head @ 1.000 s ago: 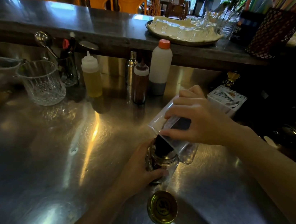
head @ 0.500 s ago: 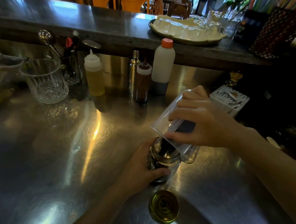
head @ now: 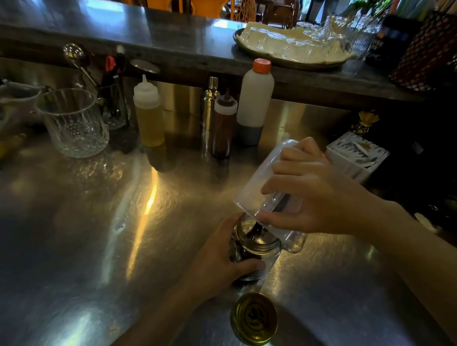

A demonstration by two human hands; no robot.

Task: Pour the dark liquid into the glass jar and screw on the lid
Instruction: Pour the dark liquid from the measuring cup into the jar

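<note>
A small glass jar (head: pixel 262 251) stands upright on the steel counter (head: pixel 67 238), partly filled with dark liquid. My left hand (head: pixel 219 258) wraps around its left side and holds it steady. My right hand (head: pixel 314 193) grips a clear plastic cup (head: pixel 257 188), tipped steeply mouth-down over the jar's opening. A thin dark stream runs from the cup's rim into the jar. The gold metal lid (head: pixel 254 318) lies flat on the counter just in front of the jar, touching neither hand.
At the back stand a white bottle with an orange cap (head: pixel 254 100), a brown squeeze bottle (head: pixel 223 125), a yellow squeeze bottle (head: pixel 147 115) and a cut-glass pitcher (head: pixel 74 123). A white box (head: pixel 354 157) sits behind my right hand. A raised ledge carries a tray of glasses (head: pixel 292 46).
The plastic cup has tilted further over the jar. The dark liquid in the cup has dwindled to a thin stream and the jar holds more. My left hand stays on the jar.
</note>
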